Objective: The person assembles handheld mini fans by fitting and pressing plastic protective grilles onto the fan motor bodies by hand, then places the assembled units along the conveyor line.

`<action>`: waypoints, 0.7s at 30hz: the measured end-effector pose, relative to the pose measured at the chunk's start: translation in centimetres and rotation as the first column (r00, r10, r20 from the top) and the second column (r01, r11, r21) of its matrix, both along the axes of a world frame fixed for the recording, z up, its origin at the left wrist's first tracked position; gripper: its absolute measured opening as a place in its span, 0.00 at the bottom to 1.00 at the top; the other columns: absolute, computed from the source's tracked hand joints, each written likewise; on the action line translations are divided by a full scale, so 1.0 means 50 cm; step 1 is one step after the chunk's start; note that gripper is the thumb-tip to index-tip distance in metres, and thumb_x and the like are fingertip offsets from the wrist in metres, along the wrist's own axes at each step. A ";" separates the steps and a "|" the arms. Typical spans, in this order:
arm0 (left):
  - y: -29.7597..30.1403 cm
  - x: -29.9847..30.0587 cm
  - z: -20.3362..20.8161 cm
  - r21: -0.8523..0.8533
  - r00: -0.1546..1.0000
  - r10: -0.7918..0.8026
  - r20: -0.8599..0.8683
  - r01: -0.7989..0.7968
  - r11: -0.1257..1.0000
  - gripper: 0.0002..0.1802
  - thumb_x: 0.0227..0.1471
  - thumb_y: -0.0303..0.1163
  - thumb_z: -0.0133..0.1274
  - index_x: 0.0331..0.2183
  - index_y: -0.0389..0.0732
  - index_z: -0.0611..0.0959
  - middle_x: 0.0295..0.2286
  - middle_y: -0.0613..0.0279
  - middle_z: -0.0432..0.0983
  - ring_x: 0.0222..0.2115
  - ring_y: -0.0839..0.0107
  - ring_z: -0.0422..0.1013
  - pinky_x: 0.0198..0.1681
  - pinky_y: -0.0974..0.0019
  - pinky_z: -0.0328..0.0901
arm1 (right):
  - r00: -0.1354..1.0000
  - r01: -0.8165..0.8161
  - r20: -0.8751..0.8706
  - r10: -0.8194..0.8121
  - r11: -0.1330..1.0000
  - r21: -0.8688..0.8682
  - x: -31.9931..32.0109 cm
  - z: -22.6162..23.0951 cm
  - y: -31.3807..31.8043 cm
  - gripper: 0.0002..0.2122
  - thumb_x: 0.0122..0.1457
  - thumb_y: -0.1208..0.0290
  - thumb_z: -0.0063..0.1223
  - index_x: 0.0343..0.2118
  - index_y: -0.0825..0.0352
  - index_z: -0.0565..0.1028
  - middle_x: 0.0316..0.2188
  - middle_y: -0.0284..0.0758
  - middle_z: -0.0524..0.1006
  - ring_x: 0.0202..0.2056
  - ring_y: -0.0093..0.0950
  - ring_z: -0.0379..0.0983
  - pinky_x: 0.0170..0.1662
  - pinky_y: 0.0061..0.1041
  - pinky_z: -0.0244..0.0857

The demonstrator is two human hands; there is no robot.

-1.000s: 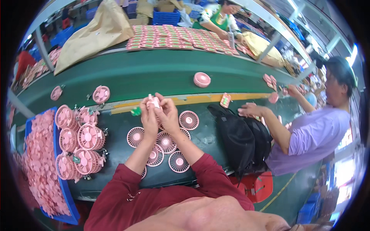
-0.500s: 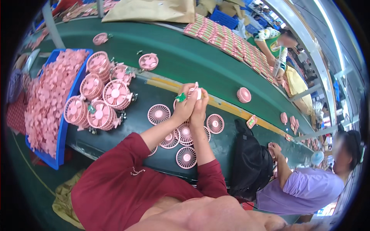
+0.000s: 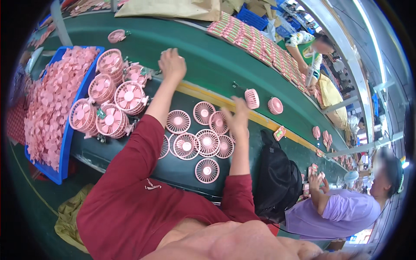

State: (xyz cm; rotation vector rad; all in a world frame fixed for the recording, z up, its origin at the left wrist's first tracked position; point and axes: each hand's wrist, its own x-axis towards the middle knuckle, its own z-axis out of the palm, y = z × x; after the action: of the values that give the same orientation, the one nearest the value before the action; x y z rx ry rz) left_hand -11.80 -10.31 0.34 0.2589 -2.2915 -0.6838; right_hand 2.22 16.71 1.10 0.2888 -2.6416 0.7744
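My left hand (image 3: 172, 66) is over the green conveyor belt (image 3: 203, 69), its fingers curled down; what is under them is hidden. Beside the yellow strip, my right hand (image 3: 238, 116) is blurred, its fingers apart and empty. Just past its fingertips a pink round fan housing (image 3: 251, 99) stands on its edge on the belt, with a small wired part (image 3: 236, 84) nearby. Below my hands, several pink round fan grilles (image 3: 207, 170) lie on the dark worktop, some overlapping. Stacked pink fan housings with blades (image 3: 131, 96) stand left of my left forearm.
A blue bin (image 3: 65, 162) heaped with pink fan blades is at the left. A black bag (image 3: 277, 173) lies right of the grilles. Another pink housing (image 3: 275, 105) sits on the belt. One co-worker in purple (image 3: 333, 212) sits at right; another (image 3: 303, 52) works across the belt.
My hands were together over the grilles around a pink part with green on it. They have parted, left hand up and left, right hand rightward. A fan housing now stands by the right hand.
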 end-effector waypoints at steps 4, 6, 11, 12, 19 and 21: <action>-0.050 -0.053 -0.051 0.058 0.964 0.000 0.267 -0.016 0.998 0.20 0.49 0.37 0.55 0.44 0.39 0.76 0.47 0.52 0.71 0.48 0.49 0.68 0.46 0.50 0.68 | 0.982 -0.067 0.180 0.049 0.993 0.097 0.062 -0.036 -0.051 0.34 0.39 0.56 0.70 0.51 0.64 0.71 0.51 0.45 0.71 0.52 0.45 0.65 0.55 0.42 0.61; -0.065 -0.078 -0.063 0.084 0.915 -0.064 0.398 0.033 0.996 0.13 0.49 0.36 0.55 0.38 0.41 0.80 0.40 0.50 0.77 0.42 0.48 0.74 0.42 0.49 0.70 | 0.993 -0.011 0.116 -0.002 0.994 0.104 0.074 -0.028 -0.061 0.33 0.38 0.57 0.70 0.51 0.62 0.72 0.48 0.44 0.72 0.50 0.44 0.66 0.52 0.40 0.63; -0.025 -0.079 -0.098 -0.023 0.881 -0.133 0.454 0.160 0.987 0.13 0.54 0.35 0.47 0.40 0.39 0.76 0.35 0.43 0.79 0.38 0.46 0.76 0.40 0.46 0.70 | 0.947 0.030 0.303 0.110 0.906 -0.421 0.054 -0.005 0.000 0.31 0.48 0.60 0.65 0.54 0.66 0.69 0.49 0.44 0.72 0.51 0.33 0.68 0.53 0.31 0.63; -0.084 -0.101 -0.129 -0.026 0.877 -0.096 0.471 0.123 0.992 0.15 0.56 0.37 0.44 0.42 0.38 0.72 0.33 0.41 0.79 0.37 0.44 0.76 0.39 0.45 0.70 | 0.963 -0.033 0.217 0.159 0.869 -0.493 0.027 -0.016 -0.027 0.27 0.55 0.62 0.59 0.57 0.65 0.67 0.50 0.41 0.72 0.50 0.28 0.69 0.51 0.26 0.65; 0.055 -0.006 -0.133 0.563 0.823 -0.543 -0.165 0.531 0.634 0.21 0.59 0.38 0.50 0.48 0.32 0.74 0.40 0.54 0.78 0.41 0.65 0.74 0.42 0.66 0.68 | 0.888 -0.106 -0.192 0.418 -0.221 -0.970 0.004 0.015 -0.028 0.26 0.64 0.64 0.48 0.63 0.64 0.55 0.45 0.36 0.73 0.45 0.27 0.73 0.46 0.33 0.72; 0.108 0.069 -0.099 0.899 0.699 -0.678 -0.230 0.418 0.127 0.19 0.60 0.35 0.48 0.49 0.33 0.74 0.42 0.56 0.76 0.42 0.68 0.74 0.44 0.65 0.70 | 0.915 -0.116 -0.178 0.362 -0.187 -0.975 0.021 0.033 -0.038 0.21 0.63 0.71 0.49 0.58 0.69 0.62 0.44 0.37 0.75 0.44 0.25 0.74 0.47 0.27 0.72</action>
State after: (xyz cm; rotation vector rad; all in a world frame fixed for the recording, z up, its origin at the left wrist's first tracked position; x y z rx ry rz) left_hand -8.34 -4.92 -4.61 -0.0801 -1.8536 -2.5141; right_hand 3.26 14.84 2.77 0.2429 -1.1571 2.7699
